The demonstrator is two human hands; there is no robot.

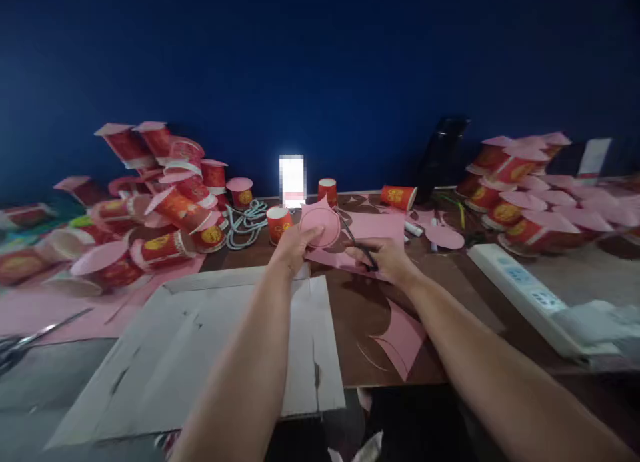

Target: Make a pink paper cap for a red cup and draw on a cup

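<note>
My left hand (296,246) pinches a piece of pink paper (323,223) with a round outline on it, thumb on top. Loops of black-handled scissors (367,254) sit in my right hand (387,259), and their blades point up and left at the paper's right edge. How far the blades are apart is too small to tell. Under and behind both hands lies a larger pink sheet (383,227). A curved pink offcut (403,339) rests on the brown table (350,315) nearer to me. Just behind my left hand stands a red paper cup (278,223).
Red cups with pink paper discs pile up at left (175,209) and right (515,169). A power strip (523,292) lies right, a cardboard sheet (200,342) front left, other scissors (35,342) far left. Coiled cord (245,225) and a lit screen (293,179) are behind.
</note>
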